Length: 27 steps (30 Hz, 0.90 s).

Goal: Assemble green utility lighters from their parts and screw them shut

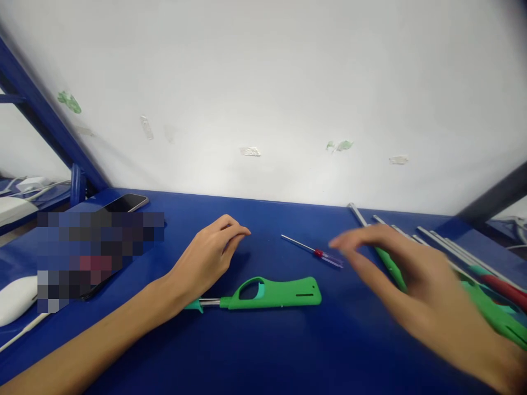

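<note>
My left hand hovers over the blue table, thumb and fingertips pinched together; anything between them is too small to make out. Under its wrist lies a green lighter with a metal stem and turquoise trigger, its handle pointing right. A small screwdriver with a clear purple and red handle rests between my hands, touched by neither as far as I can see. My right hand is blurred by motion just right of that handle, thumb and index tips near each other, their grip unclear. It partly covers several green lighters.
On the blue table, a phone lies at the back left beside a blurred-out patch. A white device with a cable sits at the left edge. A red lighter is at the right. Behind stands a white wall.
</note>
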Motion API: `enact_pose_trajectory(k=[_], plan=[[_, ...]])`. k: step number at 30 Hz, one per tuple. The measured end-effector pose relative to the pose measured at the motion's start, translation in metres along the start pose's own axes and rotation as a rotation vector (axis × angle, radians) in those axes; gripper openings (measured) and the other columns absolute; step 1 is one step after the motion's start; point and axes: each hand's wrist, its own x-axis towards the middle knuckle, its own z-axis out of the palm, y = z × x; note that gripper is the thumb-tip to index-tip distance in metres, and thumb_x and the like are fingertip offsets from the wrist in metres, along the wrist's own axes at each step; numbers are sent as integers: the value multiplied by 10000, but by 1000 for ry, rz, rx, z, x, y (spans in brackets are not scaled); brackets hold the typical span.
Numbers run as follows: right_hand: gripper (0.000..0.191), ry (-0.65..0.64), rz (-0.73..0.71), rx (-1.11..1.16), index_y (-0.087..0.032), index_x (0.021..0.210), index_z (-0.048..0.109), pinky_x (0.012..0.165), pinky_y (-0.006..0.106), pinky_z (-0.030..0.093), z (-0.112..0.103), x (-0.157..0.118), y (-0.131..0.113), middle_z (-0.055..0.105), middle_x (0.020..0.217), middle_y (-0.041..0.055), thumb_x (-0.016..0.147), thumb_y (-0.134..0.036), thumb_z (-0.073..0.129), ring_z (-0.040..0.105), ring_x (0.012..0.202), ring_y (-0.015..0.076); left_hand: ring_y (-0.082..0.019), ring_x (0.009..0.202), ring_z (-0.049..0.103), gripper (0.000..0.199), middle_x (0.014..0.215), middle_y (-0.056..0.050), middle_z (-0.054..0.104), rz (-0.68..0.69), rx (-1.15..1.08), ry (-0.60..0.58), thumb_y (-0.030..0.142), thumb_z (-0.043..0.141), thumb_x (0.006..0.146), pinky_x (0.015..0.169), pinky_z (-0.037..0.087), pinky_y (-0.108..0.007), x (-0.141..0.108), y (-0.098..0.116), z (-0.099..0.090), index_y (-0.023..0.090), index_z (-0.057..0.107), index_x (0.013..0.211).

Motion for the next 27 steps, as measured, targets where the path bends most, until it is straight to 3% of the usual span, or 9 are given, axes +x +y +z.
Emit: enact_pose_trajectory(k=[2, 4, 9, 14, 18, 23, 27], plan=[[300, -154, -19, -165, -237, 1281, 631, 913, 472, 599, 14, 15, 16, 722, 1216, 94, 1063, -404, 511, 699, 1099, 279, -134, 763, 616, 258, 1043, -42, 704, 5, -36, 16, 230, 484, 1039, 737, 509, -291, 0, 4, -2, 203, 736, 1085], [373, -185, -13, -221, -188, 1316, 630, 946, 563, 565, 27, 16, 31, 732, 1186, 139, 1045, -429, 540, 690, 1105, 345, -117, 700, 587, 219, 1013, -23, 726, 0, -79, 31, 243, 524, 1019, 714, 495, -277, -1, 9, -5, 214, 740, 1043], [266, -263, -25, -248, -229, 1060, 717, 894, 533, 547, 40, 0, 41, 771, 1023, 91, 1064, -390, 505, 718, 970, 323, -109, 637, 573, 122, 862, 28, 756, -74, -215, 43, 292, 658, 953, 637, 469, -249, -5, 28, -10, 243, 748, 888], [283, -223, 76, -195, -248, 1145, 643, 739, 409, 589, 28, 3, 29, 790, 984, 53, 1095, -440, 441, 758, 846, 261, -128, 722, 640, 138, 858, 34, 754, -210, -355, 33, 352, 715, 920, 605, 480, -229, -7, 41, -11, 279, 766, 816], [195, -163, 112, -4, -289, 1154, 637, 696, 292, 612, 21, 5, 14, 798, 1004, -9, 1076, -420, 515, 770, 808, 180, -142, 687, 692, 166, 804, 13, 769, -337, -454, 37, 403, 713, 918, 587, 527, -228, -8, 45, -13, 270, 795, 862], [108, -66, -52, 90, -301, 1121, 648, 761, 313, 609, 22, -3, -2, 806, 1011, -26, 1052, -324, 569, 776, 847, 190, -133, 563, 650, 240, 676, -13, 761, -456, -564, 20, 467, 743, 885, 491, 510, -198, -10, 47, -17, 237, 804, 907], [90, -44, -63, 92, -313, 1116, 642, 768, 305, 591, 23, -7, -2, 806, 993, -49, 1046, -322, 586, 772, 825, 174, -100, 485, 552, 272, 658, -17, 756, -557, -658, -17, 498, 774, 849, 433, 451, -171, -13, 46, -17, 246, 810, 942]])
